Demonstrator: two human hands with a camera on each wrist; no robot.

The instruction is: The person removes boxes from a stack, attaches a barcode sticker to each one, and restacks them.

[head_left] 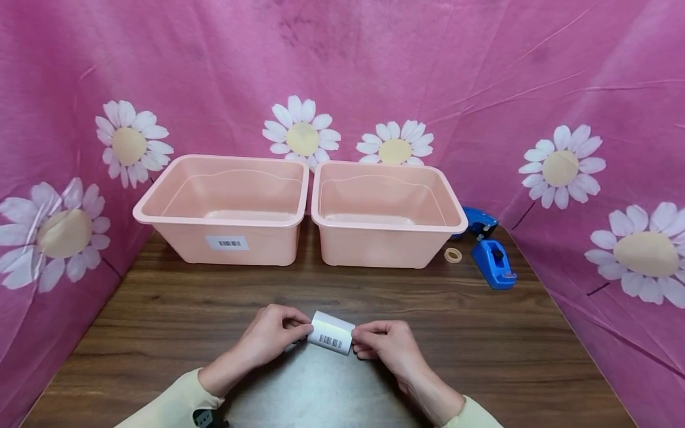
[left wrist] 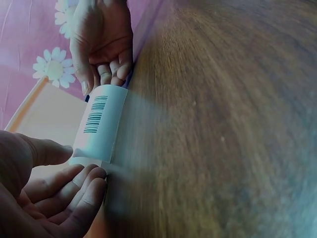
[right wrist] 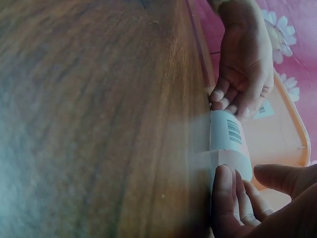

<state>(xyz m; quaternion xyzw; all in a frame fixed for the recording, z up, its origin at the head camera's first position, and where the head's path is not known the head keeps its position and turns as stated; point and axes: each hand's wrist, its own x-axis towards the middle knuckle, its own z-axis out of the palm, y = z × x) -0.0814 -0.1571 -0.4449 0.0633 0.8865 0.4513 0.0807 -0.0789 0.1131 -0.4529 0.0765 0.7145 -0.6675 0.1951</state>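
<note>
A white paper label [head_left: 330,333] with a black barcode is held bowed just above the wooden table, barcode side up. My left hand [head_left: 273,333] pinches its left end between thumb and fingers. At the opposite end, my right hand [head_left: 387,348] pinches the edge the same way. In the right wrist view, a paler, translucent strip [right wrist: 233,159] shows along the label's end by the right fingers. The left wrist view shows the label [left wrist: 101,119] curved, with both hands at its ends.
Two pink plastic bins, left [head_left: 273,244] and right [head_left: 380,246], stand side by side at the back. A barcode label [head_left: 228,243] is on the left bin's front. To the right are a blue tape dispenser [head_left: 489,264], a tan ring [head_left: 453,255] and a partly hidden blue tool [head_left: 478,220].
</note>
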